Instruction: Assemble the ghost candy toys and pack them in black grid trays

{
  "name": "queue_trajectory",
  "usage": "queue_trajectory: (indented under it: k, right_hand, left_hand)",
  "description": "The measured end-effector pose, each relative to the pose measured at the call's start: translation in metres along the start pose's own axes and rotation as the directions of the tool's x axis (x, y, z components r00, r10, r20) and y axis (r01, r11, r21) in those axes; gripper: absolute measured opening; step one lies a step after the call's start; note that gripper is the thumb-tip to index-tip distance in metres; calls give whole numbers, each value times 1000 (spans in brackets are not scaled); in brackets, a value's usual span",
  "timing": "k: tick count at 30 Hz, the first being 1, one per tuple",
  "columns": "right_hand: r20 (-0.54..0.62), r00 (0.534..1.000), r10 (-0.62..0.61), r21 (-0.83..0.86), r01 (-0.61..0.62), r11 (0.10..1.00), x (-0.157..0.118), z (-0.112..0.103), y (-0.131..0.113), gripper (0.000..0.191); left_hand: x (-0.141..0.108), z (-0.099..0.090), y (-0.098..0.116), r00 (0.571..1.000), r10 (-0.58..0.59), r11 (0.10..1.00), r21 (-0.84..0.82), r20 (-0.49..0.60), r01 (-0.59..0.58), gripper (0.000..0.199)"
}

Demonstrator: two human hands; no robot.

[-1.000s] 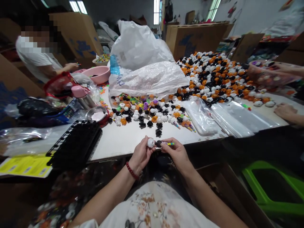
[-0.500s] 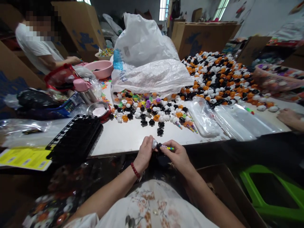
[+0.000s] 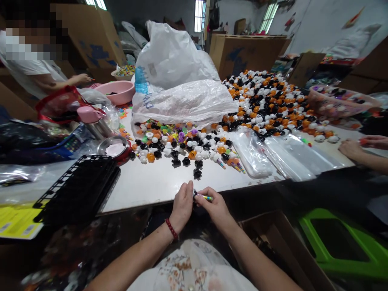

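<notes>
My left hand, with a red bead bracelet on the wrist, is closed around a small black-and-white piece at the table's front edge. From the right, my right hand pinches a thin multicoloured stick whose left end meets that piece. Most of the piece is hidden by my fingers. Just beyond my hands, a few black figures lie on the white table. Behind them spreads a loose row of white, black and orange figures, some with coloured sticks.
Black trays are stacked at the left, near a metal bowl and a pink-lidded flask. Clear bags lie right of centre before a large figure heap. Another person's hands are at the right edge, a green stool below.
The view has shifted, so the table sits further left and lower. My hands have closed in on the piece, showing less of it. More of the person's hands shows at the right.
</notes>
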State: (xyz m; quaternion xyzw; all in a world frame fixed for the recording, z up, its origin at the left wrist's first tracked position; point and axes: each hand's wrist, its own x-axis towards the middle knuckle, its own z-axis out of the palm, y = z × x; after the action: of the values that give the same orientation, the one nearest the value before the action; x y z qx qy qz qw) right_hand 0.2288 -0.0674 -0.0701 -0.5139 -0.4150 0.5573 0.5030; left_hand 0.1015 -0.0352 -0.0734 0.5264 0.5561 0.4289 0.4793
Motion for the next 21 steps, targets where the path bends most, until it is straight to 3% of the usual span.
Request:
queue_trajectory:
  k: [3, 5, 8, 10, 12, 14, 16, 18, 21]
  right_hand:
    - [-124, 991, -53, -17, 51, 999, 19, -21, -3, 30]
    - [-303, 943, -140, -40, 134, 990, 41, -47, -11, 33]
    - [-455, 829, -325, -232, 242, 942, 76, -91, -26, 38]
    - [-422, 754, -503, -544, 233, 806, 98, -112, -33, 40]
    - [-321, 679, -660, -792, 189, 580, 117, -118, -34, 39]
    - [-170, 648, -743, -891, 221, 397, 133, -107, -29, 35]
    - [23, 675, -737, -893, 345, 289, 147, -83, -23, 30]
    - [186, 713, -676, -863, 447, 235, 158, -53, -17, 28]
    - [309, 770, -558, -847, 490, 208, 172, -11, -16, 25]
  left_hand:
    - [14, 3, 5, 997, 72, 996, 53, 25, -73, 38]
    - [29, 6, 7, 980, 196, 966, 166, 36, -200, 28]
    - [55, 11, 0, 874, 429, 764, 425, 228, -486, 37]
    - [69, 12, -9, 784, 462, 599, 506, 415, -621, 45]
    - [79, 12, -20, 739, 432, 503, 542, 516, -673, 46]
    - [82, 9, -28, 755, 399, 480, 583, 520, -656, 44]
    - [81, 3, -31, 811, 378, 529, 615, 446, -585, 41]
    - [76, -7, -30, 870, 372, 640, 590, 324, -493, 40]
    - [68, -30, -28, 938, 330, 822, 454, 109, -343, 29]
